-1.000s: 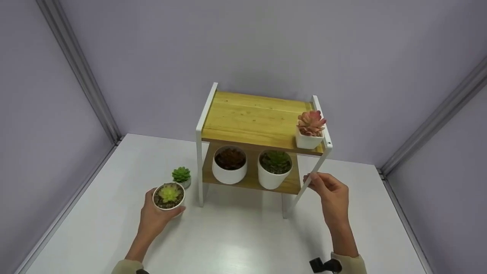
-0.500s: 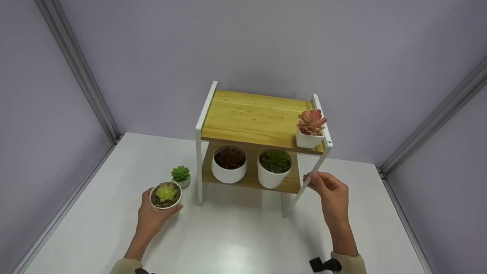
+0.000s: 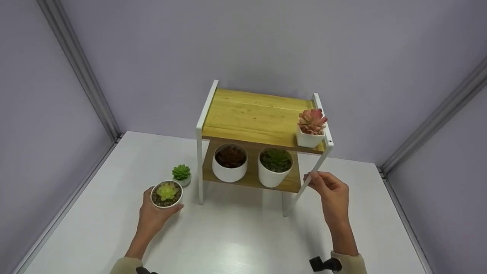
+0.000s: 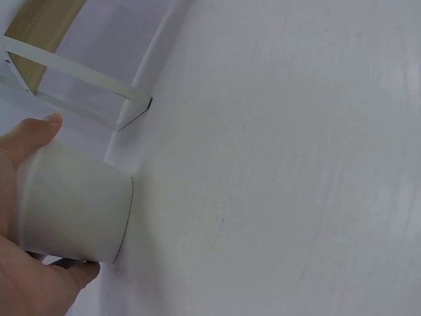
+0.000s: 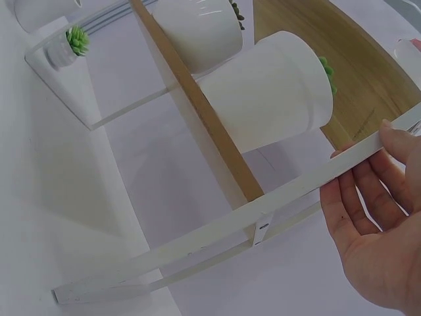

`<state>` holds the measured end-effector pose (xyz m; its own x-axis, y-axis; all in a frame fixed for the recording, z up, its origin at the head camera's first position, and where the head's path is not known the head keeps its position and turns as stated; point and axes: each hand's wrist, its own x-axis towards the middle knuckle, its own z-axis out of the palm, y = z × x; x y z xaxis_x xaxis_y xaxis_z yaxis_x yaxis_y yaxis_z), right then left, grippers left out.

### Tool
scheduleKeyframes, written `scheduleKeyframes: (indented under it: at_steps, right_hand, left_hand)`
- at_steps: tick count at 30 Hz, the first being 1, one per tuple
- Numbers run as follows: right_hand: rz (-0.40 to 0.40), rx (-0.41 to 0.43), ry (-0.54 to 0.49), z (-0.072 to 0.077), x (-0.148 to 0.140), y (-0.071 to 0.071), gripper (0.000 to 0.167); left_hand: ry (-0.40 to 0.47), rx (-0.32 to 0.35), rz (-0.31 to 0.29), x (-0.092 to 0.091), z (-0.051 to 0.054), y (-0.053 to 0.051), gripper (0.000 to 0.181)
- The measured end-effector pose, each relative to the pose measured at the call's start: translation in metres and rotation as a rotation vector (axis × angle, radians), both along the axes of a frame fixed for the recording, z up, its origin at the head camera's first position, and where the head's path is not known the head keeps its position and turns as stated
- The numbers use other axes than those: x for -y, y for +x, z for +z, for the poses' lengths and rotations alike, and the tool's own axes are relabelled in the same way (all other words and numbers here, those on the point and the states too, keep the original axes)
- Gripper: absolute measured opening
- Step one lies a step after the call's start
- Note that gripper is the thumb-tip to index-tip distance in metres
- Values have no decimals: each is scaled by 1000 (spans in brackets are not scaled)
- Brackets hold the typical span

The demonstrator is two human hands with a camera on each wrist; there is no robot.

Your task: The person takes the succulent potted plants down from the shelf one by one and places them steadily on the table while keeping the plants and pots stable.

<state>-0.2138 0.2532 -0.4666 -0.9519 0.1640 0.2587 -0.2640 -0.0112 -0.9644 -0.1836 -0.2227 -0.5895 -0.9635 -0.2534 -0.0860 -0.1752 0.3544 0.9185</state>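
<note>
plainly, the left hand [image 3: 151, 217] has its fingers and thumb curled round a white pot [image 4: 75, 204] of yellow-green succulent [image 3: 166, 192], left of the shelf [image 3: 262, 118]; whether its base touches the table [image 3: 228, 239], i can't tell. the right hand [image 3: 331, 196] pinches the shelf's front right leg [image 5: 289, 191]. just behind the held pot stands a small green succulent [image 3: 181, 172]. farther out, a dark red plant [image 3: 230, 156] and a green plant [image 3: 276, 160] sit potted on the lower board [image 3: 252, 174], a pink succulent [image 3: 312, 122] above.
</note>
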Motion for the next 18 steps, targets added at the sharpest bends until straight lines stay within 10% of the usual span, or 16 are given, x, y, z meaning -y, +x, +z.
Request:
scheduleKeyframes:
  at_steps: [18]
  right_hand:
    - [-12,7,14,2,1,1,30]
  left_hand:
    - [15,-3,9,1,-2,3,125]
